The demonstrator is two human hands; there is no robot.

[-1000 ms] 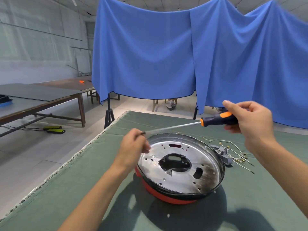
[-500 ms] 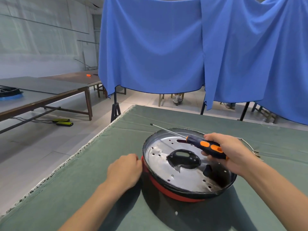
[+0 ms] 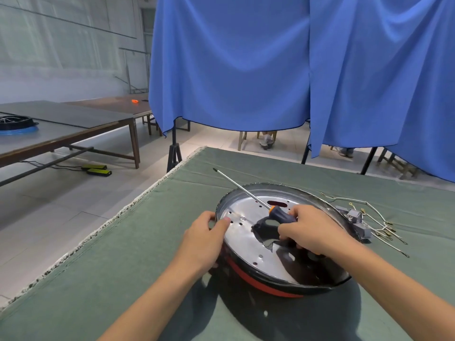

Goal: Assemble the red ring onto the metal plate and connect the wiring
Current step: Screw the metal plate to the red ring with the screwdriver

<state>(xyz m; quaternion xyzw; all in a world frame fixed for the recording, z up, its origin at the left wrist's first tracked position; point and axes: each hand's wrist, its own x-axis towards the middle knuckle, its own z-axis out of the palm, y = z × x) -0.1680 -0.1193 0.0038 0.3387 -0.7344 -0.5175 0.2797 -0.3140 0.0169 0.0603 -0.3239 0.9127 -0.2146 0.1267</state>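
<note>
A round metal plate [image 3: 246, 244] with small holes and a dark rim sits on the red ring [image 3: 256, 283], whose red edge shows under the near side. My left hand [image 3: 205, 239] grips the plate's left rim, thumb on the metal. My right hand [image 3: 311, 230] holds the black-and-orange handle of a screwdriver [image 3: 278, 214] over the plate's middle. Its long shaft points up and to the left, past the far rim. A grey wiring block [image 3: 357, 221] with several loose wires lies on the table just right of the plate.
The work sits on a green cloth-covered table [image 3: 123, 267], whose left edge runs diagonally close to my left arm. Blue curtains [image 3: 246, 70] hang behind. Other tables [image 3: 73, 119] stand at the left across open floor.
My right hand has brought the screwdriver down from above to the plate's middle, with its shaft now pointing away. My left hand has left the shaft's tip and taken the plate's left rim.
</note>
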